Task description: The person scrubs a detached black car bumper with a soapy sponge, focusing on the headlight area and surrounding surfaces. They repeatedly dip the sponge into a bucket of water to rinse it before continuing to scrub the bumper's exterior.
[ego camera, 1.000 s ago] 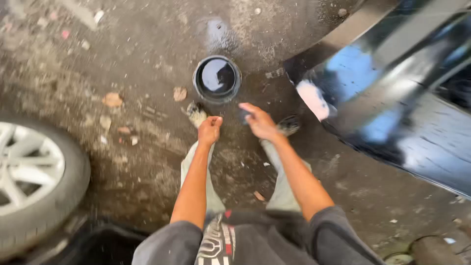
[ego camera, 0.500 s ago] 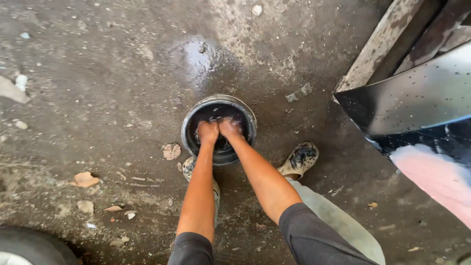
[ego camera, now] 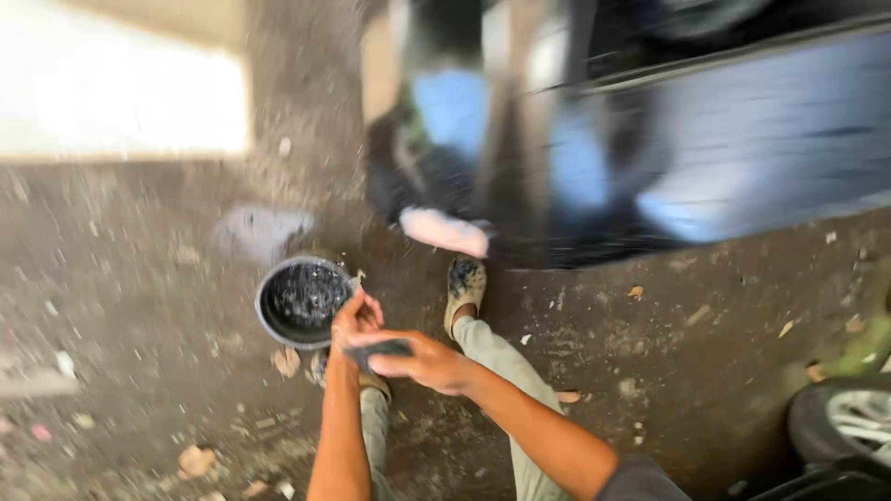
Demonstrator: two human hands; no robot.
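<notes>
Down on the wet, dirty ground (ego camera: 130,278), both hands meet just beside a black bucket (ego camera: 304,301). The right hand (ego camera: 429,362) lies palm down with its fingers closed over a small dark flat piece (ego camera: 379,350), maybe a rag or sanding sheet; blur makes its kind impossible to tell. The left hand (ego camera: 356,315) is curled at the other end of this piece, close to the bucket's rim, but whether it really grips it or only touches it, I cannot tell. The bucket stands on the ground left of the hands and holds dark liquid with small bright spots. Two grey trouser legs (ego camera: 501,371) and muddy shoes (ego camera: 464,283) show under the arms; the left shoe is mostly hidden by the left forearm. A dark glossy car body (ego camera: 705,139) fills the upper right, strongly blurred, with a pale pink patch (ego camera: 445,232) at its lower edge. A wheel (ego camera: 849,422) is cut off at the lower right corner. Dry leaves lie scattered on the ground.
</notes>
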